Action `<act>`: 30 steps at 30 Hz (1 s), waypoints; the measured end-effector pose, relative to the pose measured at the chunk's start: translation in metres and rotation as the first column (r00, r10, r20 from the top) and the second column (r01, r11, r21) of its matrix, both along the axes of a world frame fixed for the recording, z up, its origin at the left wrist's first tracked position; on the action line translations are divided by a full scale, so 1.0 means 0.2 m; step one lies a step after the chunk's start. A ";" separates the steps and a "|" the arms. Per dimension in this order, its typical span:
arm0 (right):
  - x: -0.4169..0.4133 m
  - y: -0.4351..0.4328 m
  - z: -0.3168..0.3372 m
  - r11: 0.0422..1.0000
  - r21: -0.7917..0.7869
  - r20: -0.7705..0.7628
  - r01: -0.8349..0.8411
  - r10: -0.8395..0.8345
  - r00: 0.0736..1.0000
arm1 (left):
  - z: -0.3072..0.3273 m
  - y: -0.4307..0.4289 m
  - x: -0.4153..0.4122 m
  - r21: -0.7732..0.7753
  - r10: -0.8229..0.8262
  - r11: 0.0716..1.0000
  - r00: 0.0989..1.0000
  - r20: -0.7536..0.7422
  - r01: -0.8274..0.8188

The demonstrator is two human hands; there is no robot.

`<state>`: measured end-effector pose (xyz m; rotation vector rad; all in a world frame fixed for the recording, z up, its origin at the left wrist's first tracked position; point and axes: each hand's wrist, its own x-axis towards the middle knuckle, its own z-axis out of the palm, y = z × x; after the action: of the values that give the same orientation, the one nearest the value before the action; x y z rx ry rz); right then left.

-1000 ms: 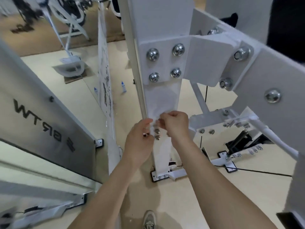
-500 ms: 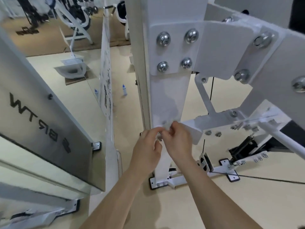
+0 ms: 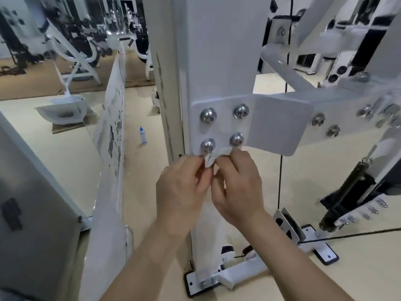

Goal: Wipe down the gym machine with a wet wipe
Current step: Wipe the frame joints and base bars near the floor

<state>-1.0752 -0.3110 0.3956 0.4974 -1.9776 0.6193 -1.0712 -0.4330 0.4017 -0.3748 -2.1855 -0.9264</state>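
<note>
1. Closest to me, the left hand (image 3: 182, 185) and the right hand (image 3: 238, 187) meet in front of the machine. Each pinches an edge of the wet wipe (image 3: 214, 156) between thumb and fingertips, with the other fingers curled in.
2. The wipe is a small, crumpled white wad. It is held up against the lower edge of the bracket plate (image 3: 221, 127), just under the two lower bolts (image 3: 208, 146).
3. The risk I see is that so thin a sheet, bunched this tightly, could snag on a bolt head and tear. It could also slip from the fingertips to the floor (image 3: 141, 181). Either way, the plate would be left half cleaned around the hardware.
4. The plate is smooth white painted metal with rounded corners. Its four domed bolts are bright and shiny.
5. Behind it, the upright post (image 3: 217, 61) is square and flat-faced, painted the same matt white, and runs down to a bolted foot (image 3: 208, 283).
6. A thin black cable (image 3: 281, 181) hangs to the right, well apart from the hands.
7. Farther off, a small white bottle (image 3: 142, 135) with a blue tip stands on the pale, glossy floor.
</note>
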 end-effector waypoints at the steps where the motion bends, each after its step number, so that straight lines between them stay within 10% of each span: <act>1: -0.02 0.00 -0.03 0.999 0.011 -0.005 -0.031 0.031 1.000 | -0.03 0.00 -0.01 -0.027 0.008 1.000 0.999 -0.035 -0.009; 12: -0.04 0.08 -0.26 0.825 -0.453 0.174 -0.337 0.453 0.874 | -0.28 -0.04 -0.01 -0.142 0.137 0.977 0.980 -0.145 -0.158; 16: -0.08 0.08 -0.29 0.837 -0.409 0.174 -0.363 0.462 0.870 | -0.26 -0.06 0.03 0.200 -0.059 0.978 0.998 -0.002 0.058; 20: -0.06 0.11 -0.28 0.696 -0.579 0.143 -0.425 0.600 0.787 | -0.22 -0.07 0.01 0.464 -0.169 0.877 0.984 0.057 0.124; 30: -0.01 0.14 -0.25 0.183 -0.943 -0.045 -0.278 0.759 0.650 | -0.26 0.04 -0.02 0.327 0.133 0.940 0.985 -0.106 -0.092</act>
<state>-1.0780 -0.2833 0.3455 0.3399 -1.3993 2.3487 -1.0752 -0.4256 0.3499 -0.1445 -1.8781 -1.1397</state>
